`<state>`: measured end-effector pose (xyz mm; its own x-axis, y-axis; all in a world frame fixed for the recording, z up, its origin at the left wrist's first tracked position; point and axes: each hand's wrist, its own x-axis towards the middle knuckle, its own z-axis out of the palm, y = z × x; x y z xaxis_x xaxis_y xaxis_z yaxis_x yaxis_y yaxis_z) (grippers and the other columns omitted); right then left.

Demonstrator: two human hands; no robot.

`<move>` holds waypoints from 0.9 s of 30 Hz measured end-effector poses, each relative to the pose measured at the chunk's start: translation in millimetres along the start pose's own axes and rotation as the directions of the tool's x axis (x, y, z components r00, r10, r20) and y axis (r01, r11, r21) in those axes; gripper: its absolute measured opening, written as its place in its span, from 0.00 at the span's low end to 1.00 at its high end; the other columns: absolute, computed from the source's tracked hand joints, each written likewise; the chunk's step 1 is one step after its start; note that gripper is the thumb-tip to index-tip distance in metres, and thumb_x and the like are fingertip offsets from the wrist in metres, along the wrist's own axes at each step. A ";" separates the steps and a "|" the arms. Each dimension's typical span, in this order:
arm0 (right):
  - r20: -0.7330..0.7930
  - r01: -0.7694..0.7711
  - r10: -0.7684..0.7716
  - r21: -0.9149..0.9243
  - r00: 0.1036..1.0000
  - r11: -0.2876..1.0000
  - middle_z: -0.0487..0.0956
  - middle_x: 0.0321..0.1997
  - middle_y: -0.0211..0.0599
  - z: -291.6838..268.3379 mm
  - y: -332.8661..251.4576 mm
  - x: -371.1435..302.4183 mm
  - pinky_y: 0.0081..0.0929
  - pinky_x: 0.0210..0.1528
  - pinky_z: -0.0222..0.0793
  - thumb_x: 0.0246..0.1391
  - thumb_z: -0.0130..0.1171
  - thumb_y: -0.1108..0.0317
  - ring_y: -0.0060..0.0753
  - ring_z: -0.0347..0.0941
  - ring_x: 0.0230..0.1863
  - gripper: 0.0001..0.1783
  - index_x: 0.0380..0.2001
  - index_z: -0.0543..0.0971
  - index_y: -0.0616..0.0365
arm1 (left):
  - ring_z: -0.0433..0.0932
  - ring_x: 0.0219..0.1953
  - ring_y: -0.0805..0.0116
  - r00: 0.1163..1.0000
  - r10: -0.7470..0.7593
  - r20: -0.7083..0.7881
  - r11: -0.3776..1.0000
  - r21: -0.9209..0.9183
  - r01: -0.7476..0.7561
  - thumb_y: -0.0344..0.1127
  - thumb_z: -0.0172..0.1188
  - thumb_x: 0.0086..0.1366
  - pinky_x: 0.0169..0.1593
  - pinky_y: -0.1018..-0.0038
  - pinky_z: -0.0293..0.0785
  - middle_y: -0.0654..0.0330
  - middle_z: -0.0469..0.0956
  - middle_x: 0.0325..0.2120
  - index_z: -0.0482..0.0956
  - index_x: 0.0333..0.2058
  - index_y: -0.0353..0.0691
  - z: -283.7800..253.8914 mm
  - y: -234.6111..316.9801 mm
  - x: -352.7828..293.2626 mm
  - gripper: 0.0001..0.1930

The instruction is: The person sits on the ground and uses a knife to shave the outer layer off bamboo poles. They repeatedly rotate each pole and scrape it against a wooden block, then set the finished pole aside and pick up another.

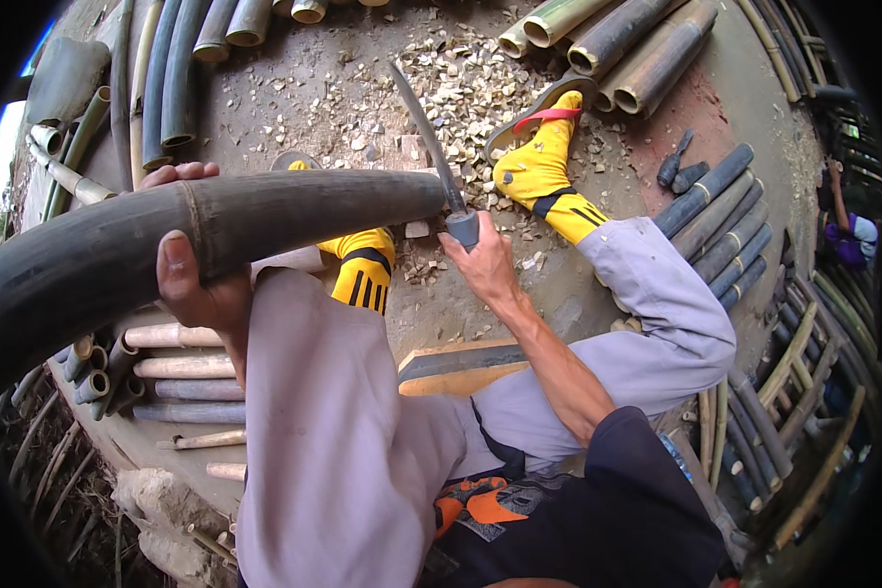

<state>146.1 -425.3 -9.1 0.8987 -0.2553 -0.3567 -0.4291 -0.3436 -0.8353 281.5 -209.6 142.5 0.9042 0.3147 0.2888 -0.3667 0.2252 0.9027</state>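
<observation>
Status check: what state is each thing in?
Dark bamboo pole: held, one end beside the knife
Left hand: gripping the pole
Knife: unsheathed; contact with the pole unclear
Right hand: closed on the knife's handle
Wood chips: loose, scattered
Yellow socks: worn
Short dark bamboo lengths: lying side by side

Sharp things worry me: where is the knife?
In the head view, the knife is at upper centre, held in the right hand, beside the end of the dark bamboo pole.
</observation>
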 end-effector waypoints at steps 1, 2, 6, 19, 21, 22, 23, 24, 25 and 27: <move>0.003 0.052 -0.052 -0.007 0.999 0.999 0.79 0.26 0.50 -10.1 -16.4 -6.8 0.35 0.25 0.76 0.54 0.60 0.58 0.41 0.80 0.26 0.20 0.39 0.67 0.62 | 0.71 0.46 0.53 1.000 -0.013 0.004 1.000 0.005 0.013 0.48 0.54 0.48 0.55 0.62 0.65 0.45 0.70 0.40 0.64 0.50 0.26 -2.1 -1.9 1.4 0.35; -0.083 0.152 -0.151 0.010 0.985 0.988 0.79 0.26 0.49 -13.4 -27.1 -7.2 0.34 0.25 0.76 0.54 0.61 0.58 0.41 0.80 0.26 0.20 0.39 0.67 0.62 | 0.71 0.46 0.53 1.000 -0.025 0.008 1.000 0.011 0.025 0.48 0.54 0.48 0.55 0.62 0.65 0.45 0.70 0.40 0.64 0.50 0.25 -3.9 -3.8 2.5 0.35; -0.261 0.300 -0.274 0.064 0.926 0.952 0.78 0.24 0.48 -14.1 -43.5 -5.8 0.33 0.25 0.76 0.52 0.63 0.62 0.38 0.80 0.27 0.19 0.39 0.68 0.62 | 0.71 0.46 0.52 0.998 -0.062 -0.013 0.998 0.004 0.063 0.48 0.54 0.48 0.55 0.62 0.65 0.44 0.70 0.39 0.65 0.50 0.24 -0.9 -3.8 5.9 0.35; -0.212 0.368 -0.343 0.090 0.915 0.925 0.76 0.23 0.43 -6.0 -18.0 7.3 0.28 0.19 0.75 0.53 0.61 0.60 0.36 0.77 0.21 0.19 0.37 0.66 0.61 | 0.70 0.47 0.52 0.997 0.019 0.068 0.998 -0.066 -0.015 0.49 0.54 0.48 0.57 0.56 0.63 0.47 0.68 0.44 0.61 0.53 0.31 -21.1 -15.7 11.1 0.36; 0.034 0.096 -0.092 -0.142 0.995 0.985 0.76 0.24 0.42 13.2 36.0 21.4 0.23 0.16 0.75 0.55 0.60 0.59 0.34 0.76 0.20 0.18 0.37 0.65 0.61 | 0.69 0.48 0.52 0.992 0.023 0.127 0.996 -0.083 -0.013 0.50 0.54 0.48 0.58 0.56 0.61 0.50 0.68 0.45 0.62 0.53 0.33 -27.6 -18.4 9.6 0.36; 0.064 0.008 -0.002 -0.100 0.998 0.995 0.77 0.24 0.48 15.4 55.8 25.3 0.26 0.19 0.78 0.55 0.59 0.60 0.36 0.76 0.20 0.19 0.38 0.66 0.64 | 0.69 0.48 0.52 0.988 0.036 0.149 0.997 -0.077 -0.025 0.50 0.54 0.48 0.59 0.55 0.61 0.50 0.67 0.45 0.61 0.54 0.35 -32.4 -17.1 9.2 0.36; 0.035 0.034 -0.028 -0.170 0.999 0.985 0.77 0.24 0.48 13.2 55.6 27.0 0.27 0.21 0.78 0.55 0.58 0.61 0.37 0.76 0.20 0.18 0.37 0.67 0.64 | 0.69 0.48 0.52 0.984 0.060 0.169 0.996 -0.069 -0.049 0.51 0.54 0.48 0.59 0.55 0.60 0.51 0.67 0.45 0.61 0.54 0.36 -39.3 -17.8 12.9 0.36; 0.035 0.023 -0.017 -0.155 0.999 0.988 0.78 0.24 0.48 8.2 50.4 22.1 0.28 0.22 0.78 0.55 0.58 0.62 0.37 0.77 0.21 0.17 0.37 0.67 0.64 | 0.67 0.49 0.52 0.990 0.023 0.136 0.998 -0.069 -0.014 0.50 0.57 0.46 0.59 0.54 0.59 0.51 0.67 0.45 0.60 0.55 0.40 -43.8 -20.7 12.3 0.38; 0.040 0.020 -0.015 -0.139 0.999 0.990 0.78 0.24 0.47 3.4 41.4 17.3 0.29 0.24 0.78 0.55 0.58 0.62 0.37 0.77 0.22 0.16 0.37 0.68 0.64 | 0.67 0.49 0.52 0.991 0.022 0.131 0.997 -0.079 -0.011 0.49 0.58 0.45 0.59 0.54 0.59 0.51 0.67 0.45 0.60 0.55 0.40 -44.9 -17.0 10.7 0.39; 0.025 0.022 -0.023 0.015 0.999 1.000 0.78 0.23 0.47 -11.9 -4.0 4.0 0.30 0.25 0.76 0.54 0.59 0.62 0.37 0.78 0.24 0.16 0.37 0.69 0.63 | 0.69 0.48 0.52 0.991 0.050 0.123 0.994 -0.101 -0.038 0.49 0.59 0.44 0.58 0.54 0.62 0.49 0.68 0.44 0.60 0.55 0.38 -50.0 -20.8 10.3 0.39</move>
<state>150.3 -435.7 -2.3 0.9102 -0.2249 -0.3479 -0.4075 -0.3352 -0.8494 287.4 -164.9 110.7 0.9047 0.2097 0.3710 -0.4210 0.3052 0.8542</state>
